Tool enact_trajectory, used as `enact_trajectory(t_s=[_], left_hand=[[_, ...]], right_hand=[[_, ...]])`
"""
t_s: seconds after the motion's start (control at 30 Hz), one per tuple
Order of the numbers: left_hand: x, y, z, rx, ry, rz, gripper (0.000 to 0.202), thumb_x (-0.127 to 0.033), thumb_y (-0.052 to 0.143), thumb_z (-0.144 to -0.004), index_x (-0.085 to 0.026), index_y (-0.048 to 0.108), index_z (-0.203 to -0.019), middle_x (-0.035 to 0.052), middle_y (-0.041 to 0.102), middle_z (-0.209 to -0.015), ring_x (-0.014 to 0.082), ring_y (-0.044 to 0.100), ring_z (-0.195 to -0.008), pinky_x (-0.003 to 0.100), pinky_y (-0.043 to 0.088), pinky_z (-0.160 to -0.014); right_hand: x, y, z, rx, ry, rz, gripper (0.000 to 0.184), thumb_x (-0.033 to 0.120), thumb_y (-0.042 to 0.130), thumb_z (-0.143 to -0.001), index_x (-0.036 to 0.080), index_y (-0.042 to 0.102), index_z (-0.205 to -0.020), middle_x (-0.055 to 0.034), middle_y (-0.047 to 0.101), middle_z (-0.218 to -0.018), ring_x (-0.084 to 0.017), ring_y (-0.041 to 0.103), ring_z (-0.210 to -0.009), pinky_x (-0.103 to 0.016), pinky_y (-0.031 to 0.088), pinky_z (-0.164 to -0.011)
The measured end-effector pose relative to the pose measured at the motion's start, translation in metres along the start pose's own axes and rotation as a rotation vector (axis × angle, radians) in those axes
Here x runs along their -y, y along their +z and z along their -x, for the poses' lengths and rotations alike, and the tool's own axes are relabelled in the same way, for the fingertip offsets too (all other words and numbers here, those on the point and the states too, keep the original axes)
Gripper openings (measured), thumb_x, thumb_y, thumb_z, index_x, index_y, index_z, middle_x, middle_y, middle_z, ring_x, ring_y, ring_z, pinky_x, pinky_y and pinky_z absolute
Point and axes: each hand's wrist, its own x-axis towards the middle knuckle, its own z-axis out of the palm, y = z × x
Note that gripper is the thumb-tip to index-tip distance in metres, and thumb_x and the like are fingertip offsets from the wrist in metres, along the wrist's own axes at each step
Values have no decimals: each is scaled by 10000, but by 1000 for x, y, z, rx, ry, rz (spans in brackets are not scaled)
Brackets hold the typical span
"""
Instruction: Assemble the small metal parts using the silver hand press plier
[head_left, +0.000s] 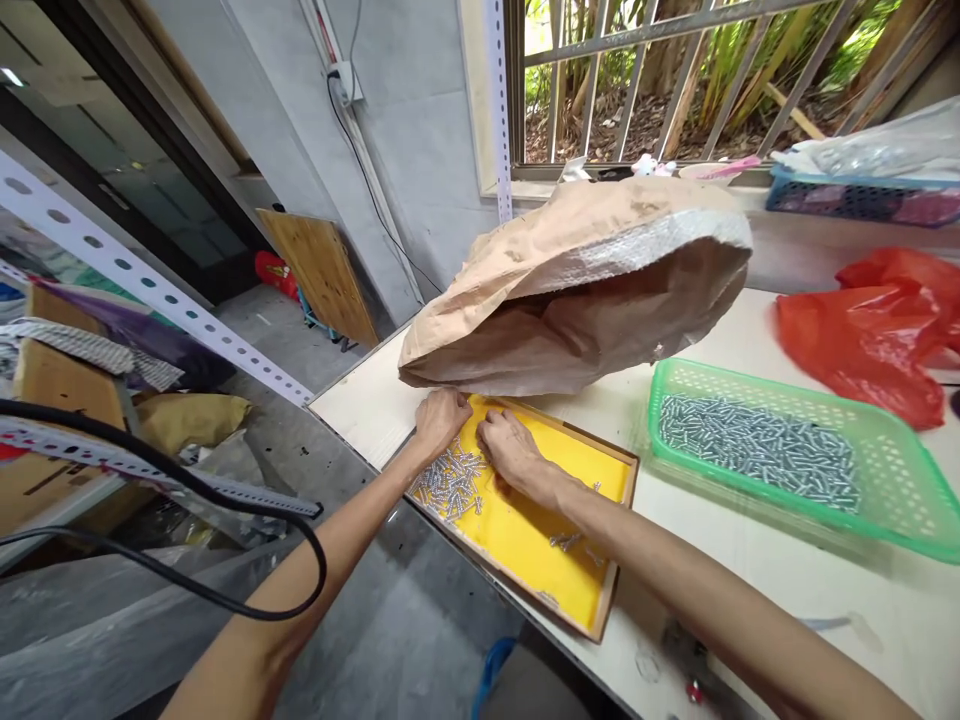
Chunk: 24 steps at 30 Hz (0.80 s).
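A yellow tray with a wooden rim (596,545) lies at the near edge of the white table. A pile of small silver screws (450,480) lies in its left corner, and a few loose screws (564,541) rest further right. My left hand (439,420) is curled over the far left corner of the tray, its fingers bent down at the pile. My right hand (510,445) is beside it, fingers curled down onto the yellow surface next to the screws. What the fingers pinch is hidden.
A big brown paper sack (577,280) lies just behind the tray. A green plastic basket (892,520) full of screws stands to the right, with a red plastic bag (870,340) behind it. Perforated metal shelf rails (150,290) and a black cable (225,600) are at left.
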Motion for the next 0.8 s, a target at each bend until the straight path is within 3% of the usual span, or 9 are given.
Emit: enact_trajectory(t_s=[0.13, 0.3, 0.43, 0.57, 0.7, 0.8], left_hand=[[24, -15, 39, 71, 32, 45, 191, -297, 561, -747, -214, 721, -808, 58, 722, -811, 226, 654, -784, 265, 431, -654], [52, -19, 75, 77, 80, 42, 182, -308, 561, -750, -226, 716, -799, 30, 714, -817, 188, 638, -759, 242, 414, -632], [64, -14, 80, 53, 123, 95, 194, -300, 549, -748, -220, 717, -802, 32, 709, -831, 183, 636, -772, 239, 441, -681], [66, -9, 79, 11, 109, 129, 205, -281, 533, -744, -217, 719, -802, 38, 717, -839, 190, 640, -807, 240, 454, -722], [67, -6, 78, -56, 146, 159, 224, -262, 521, -739, -190, 711, -834, 53, 717, -895, 185, 640, -824, 240, 460, -744], [71, -7, 78, -92, 173, 227, 218, -246, 516, -740, -174, 700, -832, 50, 712, -842, 171, 638, -782, 235, 463, -729]], right_hand=[[6, -4, 13, 43, 13, -38, 236, 120, 444, -860, 146, 677, -890, -106, 617, -959, -207, 512, -885, -287, 372, -681], [33, -4, 43, 74, -22, -87, 286, 113, 398, -897, 159, 680, -914, -98, 620, -946, -182, 522, -885, -269, 375, -736], [50, -2, 66, 81, -73, -154, 244, 126, 430, -894, 170, 670, -910, -83, 631, -979, -162, 542, -887, -248, 382, -739], [51, -10, 87, 48, -95, -180, 246, 150, 430, -917, 182, 662, -991, -67, 654, -1006, -147, 578, -908, -233, 408, -784], [40, -33, 119, -100, -118, -259, 285, 173, 433, -928, 171, 648, -1116, -101, 650, -1119, -171, 589, -1048, -276, 440, -899], [27, -56, 160, -225, -138, -311, 291, 237, 435, -941, 210, 658, -1126, -96, 638, -1170, -186, 594, -1087, -323, 465, -926]])
